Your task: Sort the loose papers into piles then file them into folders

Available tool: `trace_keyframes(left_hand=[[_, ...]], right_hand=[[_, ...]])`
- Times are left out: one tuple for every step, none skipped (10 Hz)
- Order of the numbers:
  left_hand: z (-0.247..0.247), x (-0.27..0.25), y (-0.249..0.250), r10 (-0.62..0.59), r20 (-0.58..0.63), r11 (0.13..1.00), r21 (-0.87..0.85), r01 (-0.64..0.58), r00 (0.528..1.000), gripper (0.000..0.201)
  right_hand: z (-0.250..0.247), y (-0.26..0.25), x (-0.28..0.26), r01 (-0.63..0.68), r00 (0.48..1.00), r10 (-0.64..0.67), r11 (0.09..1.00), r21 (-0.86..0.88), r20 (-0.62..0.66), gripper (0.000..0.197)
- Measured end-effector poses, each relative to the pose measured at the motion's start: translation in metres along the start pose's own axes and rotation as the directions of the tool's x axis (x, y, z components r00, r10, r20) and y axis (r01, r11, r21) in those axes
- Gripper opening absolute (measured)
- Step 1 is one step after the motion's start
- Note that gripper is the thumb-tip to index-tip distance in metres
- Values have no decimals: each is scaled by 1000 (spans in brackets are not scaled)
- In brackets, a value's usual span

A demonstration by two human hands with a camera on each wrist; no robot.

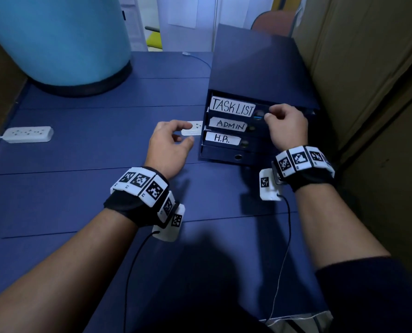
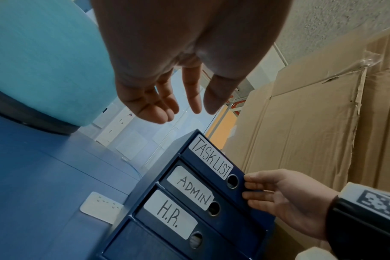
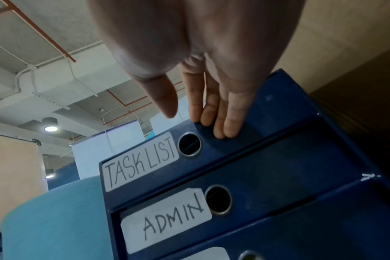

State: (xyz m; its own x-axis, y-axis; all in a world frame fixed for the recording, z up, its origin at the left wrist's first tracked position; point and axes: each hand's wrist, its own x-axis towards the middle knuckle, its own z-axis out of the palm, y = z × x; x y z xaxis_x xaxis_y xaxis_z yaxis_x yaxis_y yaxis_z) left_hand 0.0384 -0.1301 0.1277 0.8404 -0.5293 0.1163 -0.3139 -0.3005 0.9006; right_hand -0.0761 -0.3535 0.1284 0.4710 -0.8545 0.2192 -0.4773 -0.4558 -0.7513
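Observation:
Several dark blue folders lie stacked at the table's right, spines toward me. The top one is labelled TASK LIST (image 1: 232, 106) (image 2: 211, 160) (image 3: 267, 126). Under it are ADMIN (image 1: 229, 124) (image 2: 189, 186) (image 3: 278, 176), H.R. (image 1: 221, 138) (image 2: 169, 216) and an unlabelled one (image 1: 219, 155). My right hand (image 1: 270, 114) (image 2: 249, 190) (image 3: 198, 123) rests its fingertips on the TASK LIST spine, just right of its finger hole, thumb free. My left hand (image 1: 184, 132) (image 2: 187, 112) hovers relaxed and empty left of the stack. No loose papers are in view.
A big light-blue cylinder (image 1: 56, 39) stands at the back left of the blue table (image 1: 80, 188). A white power strip (image 1: 28, 133) lies at the left edge, and a white socket plate (image 1: 196, 128) beside the stack. Cardboard (image 1: 368, 68) walls the right side.

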Motion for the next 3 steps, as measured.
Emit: trace_keyframes(left_hand=[[-5,-1,-5,-31,1,999,8,31,1000,19],[-8,-1,-9,-33,16,999,-17,33,999,17],[-7,0,-10,-29,12,999,-25,29,999,17]], right_hand=[[7,-3,4,-4,1000,4,1000,-27,11,33],[10,1,5,-6,1000,6,1000,-24,25,35],[6,2,2,-4,998,5,1000,-25,57,35]])
